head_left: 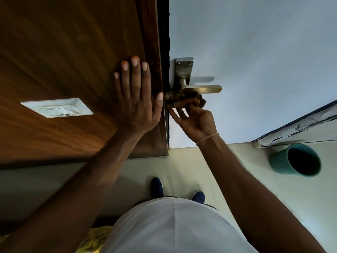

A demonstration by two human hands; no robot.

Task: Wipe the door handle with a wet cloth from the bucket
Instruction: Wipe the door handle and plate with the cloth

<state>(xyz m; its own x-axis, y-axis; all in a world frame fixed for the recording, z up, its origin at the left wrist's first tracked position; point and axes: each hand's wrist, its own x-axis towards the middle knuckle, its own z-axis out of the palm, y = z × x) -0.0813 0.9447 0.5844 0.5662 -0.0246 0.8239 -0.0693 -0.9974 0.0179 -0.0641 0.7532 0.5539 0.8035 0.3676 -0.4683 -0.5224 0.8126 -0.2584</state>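
Dim indoor light; soft shadow is cast by door handle (202,89) rightward onto pale door. Wood left of it blurred, edges wide-angle warped.

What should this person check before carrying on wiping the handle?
1. Cloth held in right hand: ok.
2. Cloth touching handle: ok, bunched under the lever near its pivot.
3. Left hand flat on the wooden panel, bracing: ok.
4. Outer end of lever covered: not ok, it is bare.
5. Cloth wet enough: cannot tell.
6. Bucket on the floor to the right for re-wetting: ok; water inside: cannot tell.
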